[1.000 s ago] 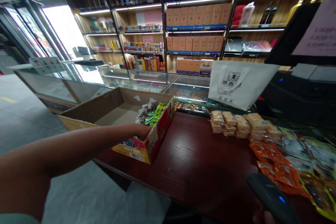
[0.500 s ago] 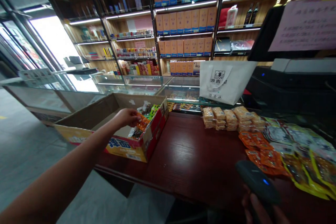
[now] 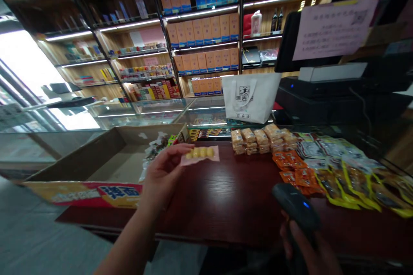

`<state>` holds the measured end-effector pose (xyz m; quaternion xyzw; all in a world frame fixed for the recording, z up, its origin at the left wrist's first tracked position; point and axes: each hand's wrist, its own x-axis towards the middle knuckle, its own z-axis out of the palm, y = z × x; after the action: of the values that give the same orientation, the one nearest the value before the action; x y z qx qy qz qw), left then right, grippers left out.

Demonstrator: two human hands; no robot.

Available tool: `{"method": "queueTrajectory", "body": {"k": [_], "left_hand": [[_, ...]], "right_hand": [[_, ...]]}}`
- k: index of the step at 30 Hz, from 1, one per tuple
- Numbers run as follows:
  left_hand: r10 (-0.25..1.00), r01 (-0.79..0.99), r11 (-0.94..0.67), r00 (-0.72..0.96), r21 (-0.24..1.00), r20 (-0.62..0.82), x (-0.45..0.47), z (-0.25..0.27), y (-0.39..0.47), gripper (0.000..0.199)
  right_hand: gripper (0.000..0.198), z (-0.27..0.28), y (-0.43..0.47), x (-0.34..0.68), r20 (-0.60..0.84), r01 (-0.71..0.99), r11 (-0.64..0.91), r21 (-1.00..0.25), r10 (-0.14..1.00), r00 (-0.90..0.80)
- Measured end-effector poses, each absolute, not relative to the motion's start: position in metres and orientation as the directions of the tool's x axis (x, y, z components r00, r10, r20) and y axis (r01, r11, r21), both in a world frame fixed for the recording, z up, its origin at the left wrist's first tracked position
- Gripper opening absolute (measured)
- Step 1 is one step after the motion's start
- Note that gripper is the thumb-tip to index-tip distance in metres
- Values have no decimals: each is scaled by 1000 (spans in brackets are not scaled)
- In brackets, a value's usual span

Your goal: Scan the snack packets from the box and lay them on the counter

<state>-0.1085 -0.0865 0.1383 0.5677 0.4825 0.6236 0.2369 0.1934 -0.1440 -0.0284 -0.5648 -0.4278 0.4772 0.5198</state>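
Observation:
My left hand (image 3: 164, 172) pinches a small snack packet (image 3: 201, 154) by its left end. The packet has pale pinkish edges and a row of yellow round pieces showing through; it is held above the counter, just right of the cardboard box (image 3: 93, 195). Inside that open box, wrapped snacks (image 3: 158, 146) lie along the right side. My right hand (image 3: 301, 240) is wrapped round the handle of a dark barcode scanner (image 3: 295, 206) with a lit blue light, low over the counter. Orange snack packets (image 3: 295, 172) lie beyond the scanner.
A white bag (image 3: 251, 99) stands on the glass case behind stacked wrapped biscuits (image 3: 258, 139). Silver packets (image 3: 332, 150) and yellow-edged packets (image 3: 348, 184) spread over the counter (image 3: 222, 197) at right. A black till machine (image 3: 342, 99) stands behind them.
My left hand has come out of the box, where it gripped an orange packet, and moved right, with a packet in its fingers. The view has turned right. My right hand still holds the scanner.

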Motion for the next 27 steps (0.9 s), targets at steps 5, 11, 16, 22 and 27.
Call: {"method": "queueTrajectory", "body": {"k": [5, 11, 16, 22, 27], "left_hand": [[840, 269, -514, -36, 814, 542, -47, 94, -94, 13], [793, 282, -609, 181, 741, 582, -9, 56, -104, 16], [783, 276, -622, 240, 733, 574, 9, 52, -108, 26], [987, 107, -122, 121, 987, 109, 22, 54, -106, 18], [967, -85, 185, 195, 979, -166, 27, 49, -102, 37]], "right_hand": [[46, -5, -148, 196, -9, -156, 28, -987, 973, 229], [45, 26, -146, 195, -55, -303, 37, -952, 955, 291], [56, 25, -148, 199, -173, -355, -54, -933, 934, 313], [49, 21, -151, 204, -88, -341, 20, -940, 951, 297], [53, 5, -150, 204, -112, -310, -25, -950, 957, 267]]}}
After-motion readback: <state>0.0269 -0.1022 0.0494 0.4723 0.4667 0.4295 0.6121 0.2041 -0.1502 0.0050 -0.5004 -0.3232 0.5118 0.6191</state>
